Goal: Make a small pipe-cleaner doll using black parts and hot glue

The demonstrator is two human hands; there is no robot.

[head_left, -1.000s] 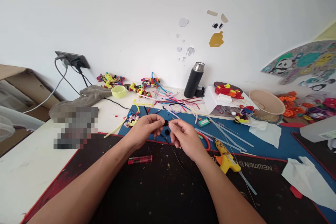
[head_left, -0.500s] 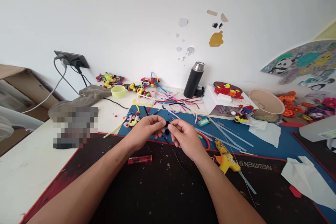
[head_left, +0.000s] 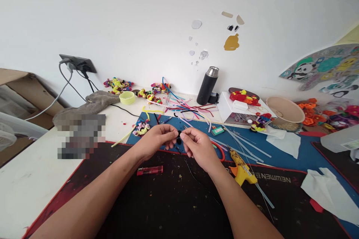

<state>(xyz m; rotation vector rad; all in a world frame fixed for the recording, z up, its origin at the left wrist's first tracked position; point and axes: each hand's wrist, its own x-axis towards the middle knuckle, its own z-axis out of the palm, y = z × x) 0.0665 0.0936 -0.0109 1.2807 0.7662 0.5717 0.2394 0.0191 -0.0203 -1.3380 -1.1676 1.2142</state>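
Note:
Over the middle of the desk, my left hand (head_left: 161, 137) and my right hand (head_left: 197, 145) meet, thumbs and fingers pinched. Between their fingertips they share a small black fuzzy piece (head_left: 179, 140), rounded in outline; its exact kind is too small to make out. Below the hands a thin black cord (head_left: 187, 165) runs across the dark mat. Just left of my left hand lies a small multicoloured pipe-cleaner figure (head_left: 141, 128). To the right of my right hand is a yellow glue gun (head_left: 242, 168), with red-handled scissors (head_left: 222, 154) closer in.
Loose pipe cleaners (head_left: 193, 109) lie behind the hands, near a black thermos (head_left: 207, 86). Clear glue sticks (head_left: 246, 145) and a green box (head_left: 218, 130) rest on the blue mat. A red tube-like item (head_left: 150, 170) is at front left, white tissue (head_left: 329, 190) at right.

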